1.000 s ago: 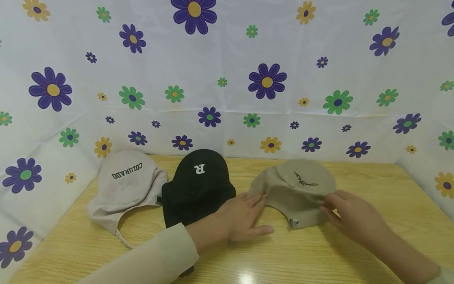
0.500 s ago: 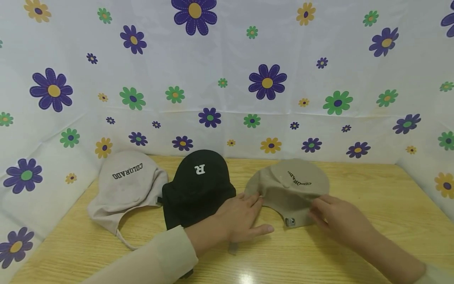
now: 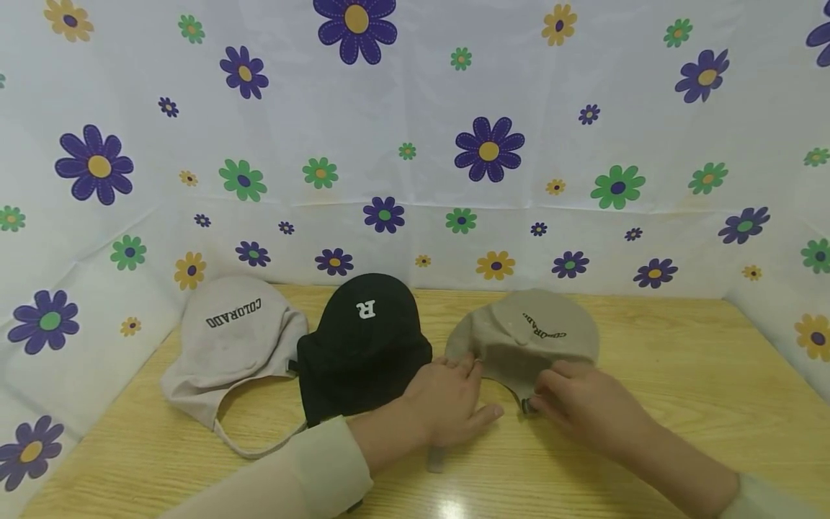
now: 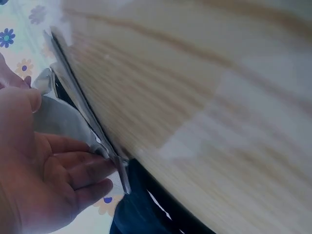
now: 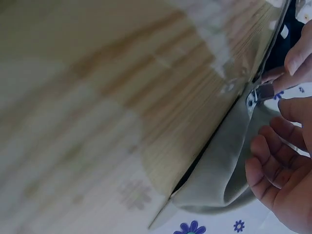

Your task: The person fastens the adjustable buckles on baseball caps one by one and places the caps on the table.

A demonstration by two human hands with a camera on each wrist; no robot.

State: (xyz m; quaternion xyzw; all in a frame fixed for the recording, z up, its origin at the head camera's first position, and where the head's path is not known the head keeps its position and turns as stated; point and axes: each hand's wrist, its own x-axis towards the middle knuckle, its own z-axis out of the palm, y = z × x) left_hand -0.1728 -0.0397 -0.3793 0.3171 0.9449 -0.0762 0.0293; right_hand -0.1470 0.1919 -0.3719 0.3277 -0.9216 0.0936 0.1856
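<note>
In the head view, a tan baseball cap [image 3: 545,328] with dark lettering lies right of centre on the table. My left hand [image 3: 447,404] rests at its left edge, fingers fairly straight and thumb apart; in the left wrist view its fingertips [image 4: 105,168] touch a thin strap [image 4: 124,178]. A loose strap end [image 3: 436,459] shows below this hand. My right hand [image 3: 583,404] is bent beside the cap's metal buckle [image 3: 527,406]. From the right wrist, the buckle [image 5: 263,91] sits just beyond the thumb, and the loosely bent right fingers [image 5: 263,148] hold nothing visible.
A black cap [image 3: 369,346] with a white R lies left of my left hand, partly behind it. Further left is a pale pink cap [image 3: 227,339] with its strap looped toward the front. A white flower-print cloth [image 3: 415,101] stands behind the wooden table [image 3: 668,346].
My right hand has moved left along the tan cap's edge to the buckle. The tan cap has shifted slightly left. My left hand has stayed nearly in place.
</note>
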